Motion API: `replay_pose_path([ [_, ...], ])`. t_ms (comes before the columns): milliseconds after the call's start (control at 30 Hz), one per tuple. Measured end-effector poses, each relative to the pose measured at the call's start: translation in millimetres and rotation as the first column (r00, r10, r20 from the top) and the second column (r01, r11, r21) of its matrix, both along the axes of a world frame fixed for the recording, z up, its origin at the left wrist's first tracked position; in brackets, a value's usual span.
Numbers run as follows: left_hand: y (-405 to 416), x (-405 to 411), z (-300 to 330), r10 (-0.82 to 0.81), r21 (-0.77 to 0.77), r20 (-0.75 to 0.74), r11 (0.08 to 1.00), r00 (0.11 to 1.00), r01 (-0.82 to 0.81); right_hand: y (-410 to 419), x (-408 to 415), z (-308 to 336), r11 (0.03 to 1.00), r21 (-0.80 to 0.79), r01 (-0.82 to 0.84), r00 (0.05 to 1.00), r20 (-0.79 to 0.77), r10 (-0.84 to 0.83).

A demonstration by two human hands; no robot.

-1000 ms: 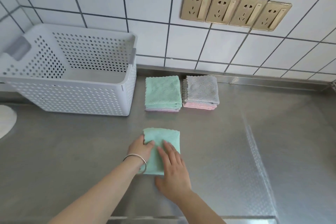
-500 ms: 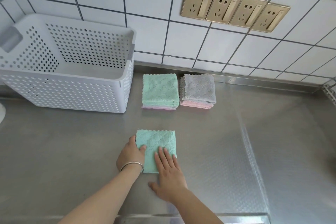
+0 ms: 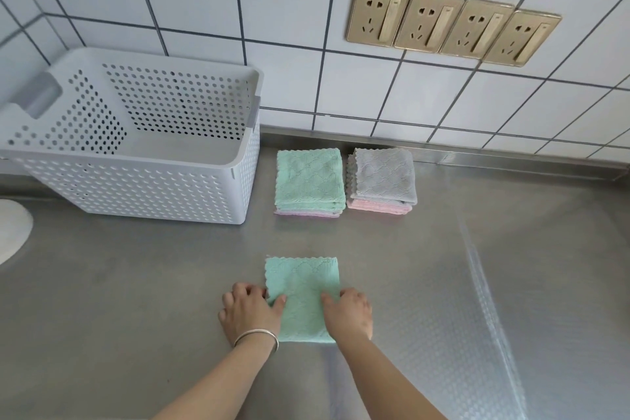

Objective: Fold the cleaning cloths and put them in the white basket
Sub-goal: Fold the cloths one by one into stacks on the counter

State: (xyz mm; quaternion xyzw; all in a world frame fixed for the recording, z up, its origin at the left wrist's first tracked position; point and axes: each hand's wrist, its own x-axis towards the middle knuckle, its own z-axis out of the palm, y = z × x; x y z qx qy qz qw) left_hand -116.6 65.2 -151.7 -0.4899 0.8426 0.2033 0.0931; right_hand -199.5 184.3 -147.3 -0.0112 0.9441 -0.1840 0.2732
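Observation:
A folded green cloth (image 3: 301, 293) lies flat on the steel counter (image 3: 136, 283) in front of me. My left hand (image 3: 250, 312) pinches its left edge, thumb on top and fingers curled at the side. My right hand (image 3: 351, 315) pinches its right edge the same way. Behind it sit two stacks of folded cloths: one topped green over pink (image 3: 308, 181), one topped grey over pink (image 3: 383, 177). The white perforated basket (image 3: 143, 187) stands at the back left, with nothing visible inside it.
A white tiled wall with four gold sockets (image 3: 450, 27) rises behind the counter. A white round object (image 3: 12, 235) shows at the left edge. The counter's right part has a textured sheen (image 3: 477, 300).
My right hand has slid off the top of the cloth to its right edge. My left hand has shifted down along the left edge. The cloth now lies squared and flat.

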Motion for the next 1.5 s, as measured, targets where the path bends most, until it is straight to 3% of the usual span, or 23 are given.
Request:
replay_pose_path([
  [100, 2, -4, 5, 0.033, 0.098, -0.080, 0.995, 0.996, -0.025, 2, 0, 0, 0.998, -0.037, 0.047, 0.997, 0.068, -0.045],
  [233, 6, -25, 39, 0.164, 0.287, -0.325, 0.955, 0.931, -0.068, 9, -17, 27, 0.873, -0.389, 0.294, 0.954, 0.180, -0.241],
  [433, 3, -119, 106, 0.100, 0.262, -0.611, 0.962, 0.785, 0.082, 12, -110, 87, 0.626, -0.719, 0.302, 0.922, 0.053, -0.383],
  [567, 4, -196, 121, 0.031, 0.264, -0.664, 0.944, 0.747, 0.195, 9, -183, 103, 0.590, -0.749, 0.301, 0.888, -0.006, -0.460],
  [733, 4, -267, 91, -0.212, 0.195, -0.531, 0.912, 0.821, 0.362, 9, -245, 79, 0.648, -0.678, 0.347, 0.862, -0.042, -0.505],
  [967, 12, -293, 51, -0.255, 0.200, -0.388, 0.915, 0.886, 0.351, 10, -264, 39, 0.749, -0.553, 0.366, 0.868, -0.086, -0.488],
  [1067, 15, -292, 42, -0.223, 0.169, -0.409, 0.934, 0.885, 0.314, 12, -267, 24, 0.936, -0.332, 0.119, 0.827, -0.488, -0.278],
  [1133, 17, -290, 38, -0.249, 0.100, -0.441, 0.941, 0.862, 0.324, 13, -272, 17, 0.986, -0.131, -0.098, 0.676, -0.736, -0.031],
  [1167, 18, -289, 35, -0.307, 0.012, -0.435, 0.938, 0.847, 0.346, 13, -275, 17, 0.982, -0.029, -0.188, 0.607, -0.789, 0.093],
  [1267, 21, -291, 32, -0.580, -0.275, -0.278, 0.812, 0.766, 0.515, 12, -284, 14, 0.886, 0.244, -0.393, 0.515, -0.740, 0.432],
  [1333, 22, -293, 27, -0.682, -0.245, -0.129, 0.725, 0.720, 0.643, 12, -288, 8, 0.805, 0.352, -0.477, 0.510, -0.635, 0.580],
  [1400, 21, -295, 19, -0.661, -0.084, -0.068, 0.750, 0.748, 0.656, 11, -292, 1, 0.762, 0.382, -0.523, 0.533, -0.551, 0.642],
  [1500, 22, -297, 10, -0.628, -0.058, -0.007, 0.777, 0.778, 0.627, 9, -299, -2, 0.758, 0.334, -0.560, 0.615, -0.446, 0.651],
])
